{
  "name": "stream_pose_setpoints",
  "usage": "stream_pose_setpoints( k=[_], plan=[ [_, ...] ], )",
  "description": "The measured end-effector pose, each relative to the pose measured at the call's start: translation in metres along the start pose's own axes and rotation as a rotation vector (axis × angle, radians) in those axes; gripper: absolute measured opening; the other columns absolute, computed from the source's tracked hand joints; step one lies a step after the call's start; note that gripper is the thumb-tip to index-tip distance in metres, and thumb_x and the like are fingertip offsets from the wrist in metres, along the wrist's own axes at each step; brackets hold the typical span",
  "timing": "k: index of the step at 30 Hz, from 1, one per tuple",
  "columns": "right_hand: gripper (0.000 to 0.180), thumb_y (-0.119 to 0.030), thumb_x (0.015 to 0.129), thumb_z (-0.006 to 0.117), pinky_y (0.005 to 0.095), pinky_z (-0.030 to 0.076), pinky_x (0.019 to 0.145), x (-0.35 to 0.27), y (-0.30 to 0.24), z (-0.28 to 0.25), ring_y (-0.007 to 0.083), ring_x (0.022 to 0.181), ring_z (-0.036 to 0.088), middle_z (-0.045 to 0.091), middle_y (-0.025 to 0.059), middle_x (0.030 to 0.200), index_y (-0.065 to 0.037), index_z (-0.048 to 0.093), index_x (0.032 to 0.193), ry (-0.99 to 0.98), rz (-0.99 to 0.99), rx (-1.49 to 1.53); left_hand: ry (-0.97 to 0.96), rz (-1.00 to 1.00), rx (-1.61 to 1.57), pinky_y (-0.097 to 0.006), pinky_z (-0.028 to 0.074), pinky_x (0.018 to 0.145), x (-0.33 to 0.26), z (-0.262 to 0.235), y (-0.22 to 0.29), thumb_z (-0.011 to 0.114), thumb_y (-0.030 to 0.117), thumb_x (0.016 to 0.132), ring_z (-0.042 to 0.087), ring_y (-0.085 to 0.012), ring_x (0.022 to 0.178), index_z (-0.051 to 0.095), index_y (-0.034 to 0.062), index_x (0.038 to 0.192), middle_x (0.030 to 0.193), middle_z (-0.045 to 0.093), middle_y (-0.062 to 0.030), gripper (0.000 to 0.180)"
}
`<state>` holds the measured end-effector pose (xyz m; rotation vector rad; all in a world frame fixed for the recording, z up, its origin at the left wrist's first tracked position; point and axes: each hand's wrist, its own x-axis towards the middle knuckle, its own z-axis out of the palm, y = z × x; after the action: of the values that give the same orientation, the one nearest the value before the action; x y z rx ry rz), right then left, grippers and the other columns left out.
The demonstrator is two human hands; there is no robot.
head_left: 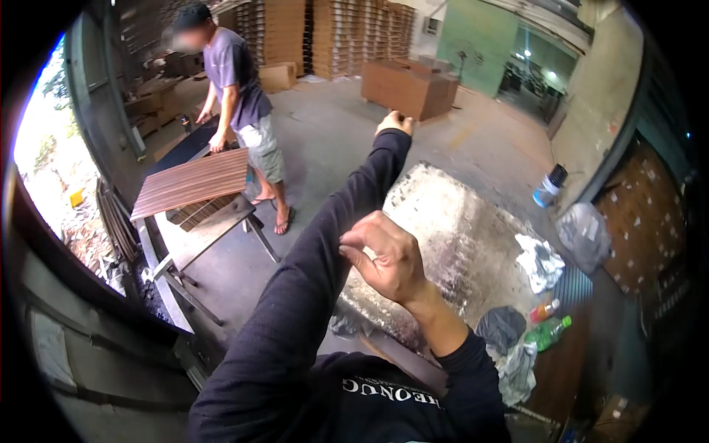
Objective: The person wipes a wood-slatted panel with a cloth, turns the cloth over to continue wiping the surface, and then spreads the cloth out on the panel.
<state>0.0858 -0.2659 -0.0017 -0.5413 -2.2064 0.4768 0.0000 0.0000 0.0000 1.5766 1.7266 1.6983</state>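
Observation:
My left arm, in a dark long sleeve, reaches forward across the middle of the view. At its far end my left hand is curled into a loose fist, with nothing showing in it. Nearer to me, my right hand is closed, its thumb and fingertips pinched at the edge of that sleeve around the elbow. The right sleeve ends partway up the forearm, leaving the wrist bare. Beneath both arms lies a worn, whitish, stained slab or board.
At the left a co-worker bends over brown striped panels on a metal-legged stand. A green bottle, plastic bags and a white cloth lie right. A brown block stack stands ahead.

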Motion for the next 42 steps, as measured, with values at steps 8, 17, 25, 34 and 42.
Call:
stream_pose_setpoints(
  k=[8, 17, 25, 34, 42],
  plan=[
    [0.007, -0.012, 0.095, 0.045, 0.021, 0.035, 0.063, -0.007, -0.029, 0.016, 0.0065, 0.067, 0.038, 0.038, -0.0046, 0.074, -0.007, 0.048, 0.093, -0.03, 0.098, 0.96, 0.336, -0.285, -0.265, -0.04, 0.047, 0.071, 0.08, -0.11, -0.106, 0.056, 0.036, 0.082, 0.06, -0.0282, 0.083, 0.059, 0.0044, 0.096, 0.083, 0.062, -0.0134, 0.035],
    [0.026, -0.019, 0.096, 0.045, 0.0225, 0.032, 0.089, -0.091, -0.018, 0.0, 0.0087, 0.099, 0.038, 0.04, 0.0007, 0.101, -0.002, 0.039, 0.114, -0.895, 0.204, 1.23, 0.817, -0.086, -0.918, -0.035, 0.041, 0.055, 0.043, -0.253, -0.117, 0.05, 0.023, 0.084, 0.05, -0.0181, 0.066, 0.054, 0.0074, 0.085, 0.069, 0.052, -0.0024, 0.016],
    [0.063, -0.011, 0.087, 0.058, 0.0358, 0.031, 0.105, -0.211, 0.07, -0.046, 0.0252, 0.126, 0.038, 0.039, 0.0157, 0.135, -0.001, 0.022, 0.139, -0.275, 0.528, 1.234, -0.243, 0.599, 0.574, -0.041, 0.047, 0.065, -0.214, -0.213, -0.121, 0.06, 0.012, 0.073, 0.056, -0.032, 0.072, 0.059, 0.0053, 0.078, 0.074, 0.056, -0.0134, 0.009],
    [0.023, -0.017, 0.087, 0.058, 0.0317, 0.047, 0.08, -0.331, 0.192, -0.101, 0.0205, 0.091, 0.06, 0.063, 0.0128, 0.098, -0.001, 0.056, 0.103, 0.681, 0.925, -0.078, -0.571, -0.057, 0.15, -0.034, 0.049, 0.059, -0.336, -0.119, -0.079, 0.062, 0.01, 0.079, 0.064, -0.0235, 0.064, 0.065, 0.0003, 0.091, 0.078, 0.065, -0.0178, 0.016],
    [0.042, -0.028, 0.074, 0.069, 0.0386, 0.046, 0.084, -0.404, 0.237, -0.137, 0.0293, 0.1, 0.057, 0.057, 0.015, 0.109, -0.005, 0.058, 0.108, 0.392, 1.299, -0.726, -0.782, -0.171, 0.057, -0.029, 0.048, 0.072, -0.276, -0.104, -0.06, 0.058, 0.005, 0.084, 0.064, -0.0189, 0.08, 0.063, -0.0026, 0.095, 0.085, 0.067, -0.0115, 0.014]
  ],
)
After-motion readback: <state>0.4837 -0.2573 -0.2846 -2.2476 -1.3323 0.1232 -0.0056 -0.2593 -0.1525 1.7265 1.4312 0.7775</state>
